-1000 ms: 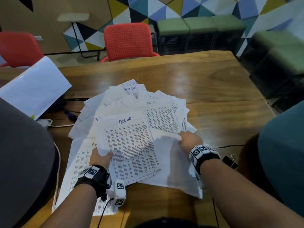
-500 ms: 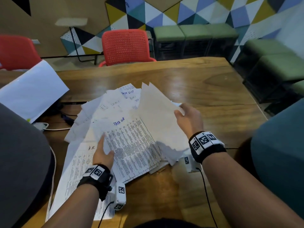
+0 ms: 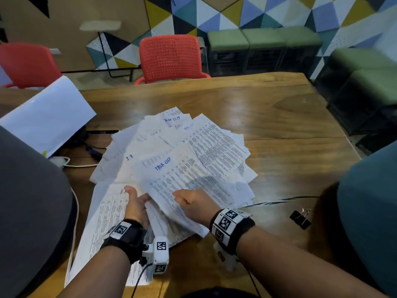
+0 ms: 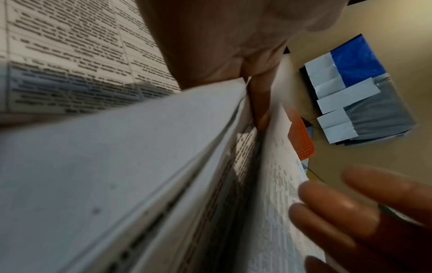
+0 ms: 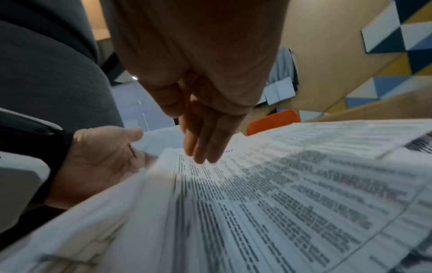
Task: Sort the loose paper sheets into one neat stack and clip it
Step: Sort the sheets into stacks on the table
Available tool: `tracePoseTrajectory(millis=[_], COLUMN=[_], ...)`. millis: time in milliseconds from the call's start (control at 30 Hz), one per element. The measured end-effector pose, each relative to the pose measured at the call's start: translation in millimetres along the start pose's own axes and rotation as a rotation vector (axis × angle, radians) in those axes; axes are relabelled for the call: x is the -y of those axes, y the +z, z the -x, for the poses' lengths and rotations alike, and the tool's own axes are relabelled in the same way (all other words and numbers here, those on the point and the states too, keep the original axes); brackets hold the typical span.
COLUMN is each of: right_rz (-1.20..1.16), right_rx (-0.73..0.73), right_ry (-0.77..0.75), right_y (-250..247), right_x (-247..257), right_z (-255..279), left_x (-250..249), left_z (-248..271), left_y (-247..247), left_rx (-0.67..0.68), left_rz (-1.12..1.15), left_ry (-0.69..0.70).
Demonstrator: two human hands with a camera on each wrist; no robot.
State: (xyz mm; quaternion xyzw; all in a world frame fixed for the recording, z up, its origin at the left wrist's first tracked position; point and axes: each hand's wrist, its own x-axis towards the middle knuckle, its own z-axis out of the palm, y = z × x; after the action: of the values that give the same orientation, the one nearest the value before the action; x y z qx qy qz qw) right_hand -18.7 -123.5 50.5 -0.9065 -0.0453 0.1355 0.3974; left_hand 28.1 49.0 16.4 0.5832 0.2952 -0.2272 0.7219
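Sheets: the sheets [image 3: 189, 160] are white paper printed with dense rows of small dark text; several carry "TASK LIST" handwritten in blue at the top. They lie fanned in a loose, crooked pile on the middle of the bench [image 3: 279, 117], corners sticking out at many angles.
Near edge: the near ends of the upper sheets are gathered and lifted between the two hands; the left wrist view shows their edges layered, not flush.
Bottom sheet: one printed sheet [image 3: 103, 222] lies flat on the bench under the left forearm, reaching toward the near edge.
Left grip: the left hand [image 3: 135, 206] is palm up under the left edge of the gathered sheets, thumb raised, fingers slid beneath the paper; how far they curl is hidden.
Right grip: the right hand [image 3: 193, 204] lies on top of the sheets, fingers [image 5: 203, 140] straight and together, tips over the print; the thumb is hidden, so I cannot tell if it pinches.
Clip: a black binder clip [image 3: 300, 218] with silver handles lies on the bench right of the right wrist, apart from the paper.
Cable: a thin dark cable [image 3: 279, 201] runs across the bench from under the pile toward the right.
Left side: a white board [image 3: 47, 117] leans tilted at the bench's left edge.
Beyond: a red chair [image 3: 169, 57] stands behind the bench.
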Motion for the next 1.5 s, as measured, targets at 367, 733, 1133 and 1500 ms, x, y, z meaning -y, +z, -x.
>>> tracePoseTrajectory(millis=[367,733,1133,1500], right_rz=[0.201,0.491,0.492,0.443], right_rx=[-0.217,0.008,-0.398,-0.248], right_ry=[0.383,0.391,0.32,-0.258], right_y=[-50.7,-36.2,-48.8,-22.1], right_x=[-105.5,-137.0,-141.1,-80.1], right_z=[-34.7,-56.3,-38.2,-13.8], left_x=[18.7,-8.7,-11.0,-1.6], left_z=[-22.5,-31.7,-30.6,-29.1], left_y=[-8.8,-27.0,-17.3,21.4], left_rx=[-0.205,-0.381,-0.392,-0.12], left_rz=[-0.659,-0.582,-0.485,-0.433], left_ry=[0.252,0.228,0.396,0.186])
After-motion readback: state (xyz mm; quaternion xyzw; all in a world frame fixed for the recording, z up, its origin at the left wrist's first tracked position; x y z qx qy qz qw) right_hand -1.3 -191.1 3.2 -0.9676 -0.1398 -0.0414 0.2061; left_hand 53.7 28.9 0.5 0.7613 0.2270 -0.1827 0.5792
